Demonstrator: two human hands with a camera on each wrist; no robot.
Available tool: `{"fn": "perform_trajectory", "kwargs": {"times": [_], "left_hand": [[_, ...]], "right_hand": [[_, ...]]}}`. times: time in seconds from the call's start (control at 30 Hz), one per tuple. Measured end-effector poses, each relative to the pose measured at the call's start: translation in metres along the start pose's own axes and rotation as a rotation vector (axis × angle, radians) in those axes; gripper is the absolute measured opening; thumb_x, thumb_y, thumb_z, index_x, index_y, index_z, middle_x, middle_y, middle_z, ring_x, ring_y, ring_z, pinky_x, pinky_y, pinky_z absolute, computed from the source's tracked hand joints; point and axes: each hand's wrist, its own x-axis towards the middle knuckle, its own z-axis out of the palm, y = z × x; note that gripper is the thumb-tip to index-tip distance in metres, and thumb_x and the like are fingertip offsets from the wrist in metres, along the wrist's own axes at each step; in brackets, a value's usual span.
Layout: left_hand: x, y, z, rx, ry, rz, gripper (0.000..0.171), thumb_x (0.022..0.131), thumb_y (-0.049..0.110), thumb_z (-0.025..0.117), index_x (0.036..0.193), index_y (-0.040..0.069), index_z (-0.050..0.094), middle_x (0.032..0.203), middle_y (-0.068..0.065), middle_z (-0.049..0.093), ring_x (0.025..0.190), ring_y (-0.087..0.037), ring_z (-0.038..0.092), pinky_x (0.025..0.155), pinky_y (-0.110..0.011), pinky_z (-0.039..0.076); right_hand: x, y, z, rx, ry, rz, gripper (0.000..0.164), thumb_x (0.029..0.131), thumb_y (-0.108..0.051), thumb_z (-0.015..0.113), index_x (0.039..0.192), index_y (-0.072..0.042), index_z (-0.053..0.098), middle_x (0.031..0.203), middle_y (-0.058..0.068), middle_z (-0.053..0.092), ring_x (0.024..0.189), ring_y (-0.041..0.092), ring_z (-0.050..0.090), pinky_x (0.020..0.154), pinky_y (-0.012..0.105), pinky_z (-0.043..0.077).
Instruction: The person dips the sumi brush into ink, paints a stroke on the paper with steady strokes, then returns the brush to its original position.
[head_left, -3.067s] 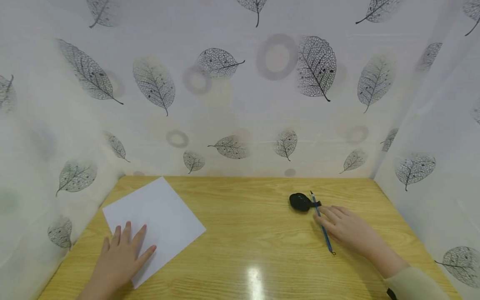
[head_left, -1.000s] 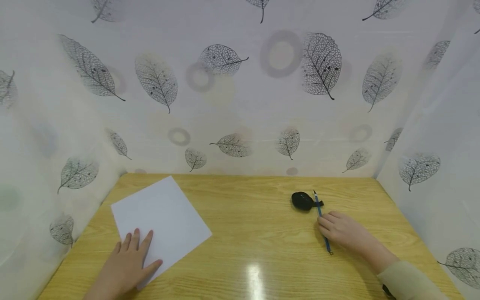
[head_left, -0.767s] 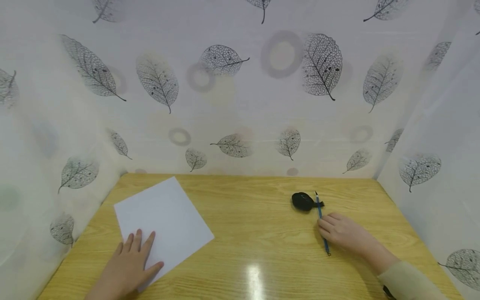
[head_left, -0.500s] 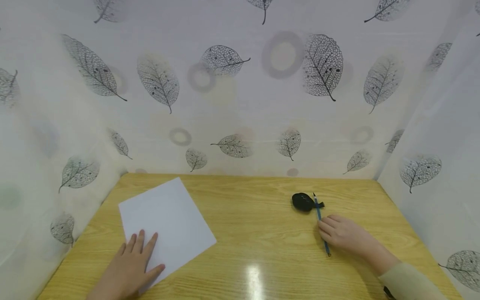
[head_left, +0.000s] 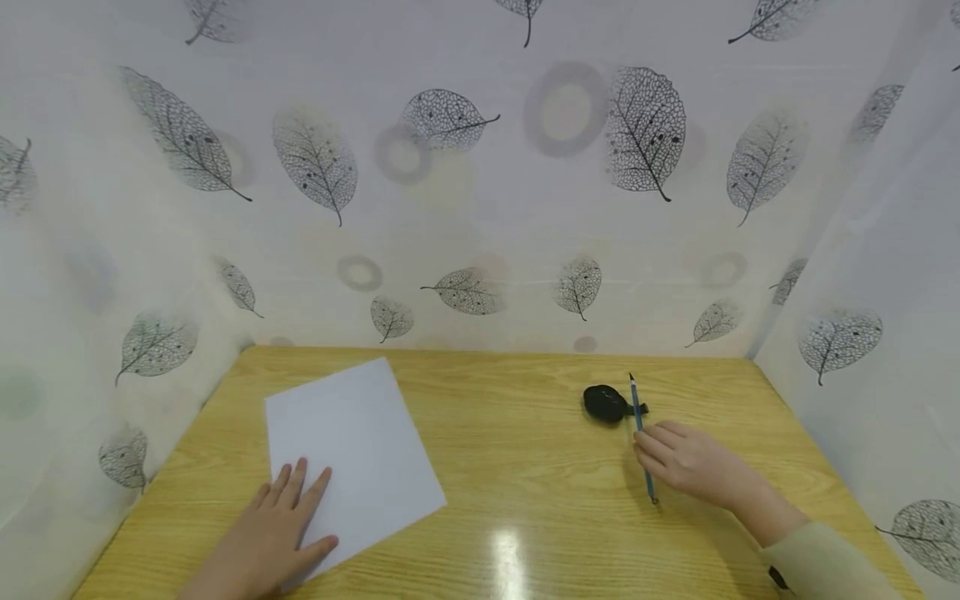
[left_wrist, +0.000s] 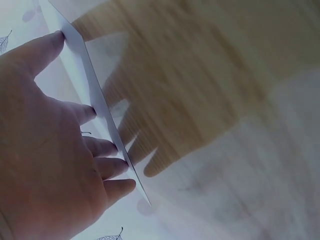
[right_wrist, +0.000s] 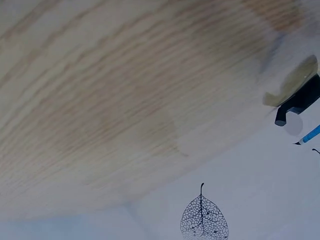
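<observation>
My left hand [head_left: 273, 529] lies with spread, straight fingers on the near-left part of a white sheet of paper [head_left: 367, 450]. In the left wrist view, that hand's fingertips [left_wrist: 57, 39] press on the paper [left_wrist: 75, 47], which shows nearly edge-on. On the right, my right hand [head_left: 693, 462] pinches a blue calligraphy brush [head_left: 639, 414] by its shaft, dark tip pointing away, a loop at its near end. Left of the brush sits a glossy black rounded object [head_left: 604, 403] with a short stem, which the brush crosses in the head view. The right wrist view catches the brush tip [right_wrist: 310, 135] but not the hand.
The wood-grained table [head_left: 510, 433] carries a bright light reflection near its front. White sheeting with a leaf print [head_left: 480, 208] closes in the back and both sides. In the right wrist view, the black object [right_wrist: 300, 97] stands near the far edge.
My left hand has slid right, and the paper has shifted right and turned clockwise with it. My right hand, earlier touching the brush with looser fingers, now pinches it; the tip has lifted slightly.
</observation>
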Motion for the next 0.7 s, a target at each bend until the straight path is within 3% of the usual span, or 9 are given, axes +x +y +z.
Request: {"fn": "perform_trajectory", "kwargs": {"times": [0.2,0.7], "left_hand": [[0.003,0.005,-0.001,-0.019,-0.023,0.021,0.094,0.096,0.068,0.062,0.161,0.003,0.043,0.167,-0.038,0.029,0.153,-0.062,0.028,0.121,-0.078,0.026],[0.01,0.017,-0.001,-0.001,0.018,0.095,0.092,0.096,0.068,0.062,0.161,0.005,0.045,0.168,-0.034,0.031,0.155,-0.058,0.03,0.124,-0.073,0.029]], "right_hand": [[0.004,0.004,-0.005,-0.011,0.014,0.019,0.056,0.111,0.013,0.022,0.101,-0.004,0.074,0.102,0.011,0.077,0.086,0.021,0.073,0.075,0.033,0.064],[0.016,0.007,-0.015,-0.002,0.04,0.092,0.047,0.112,0.009,0.029,0.106,-0.003,0.075,0.104,0.011,0.076,0.089,0.021,0.072,0.076,0.033,0.064]]}}
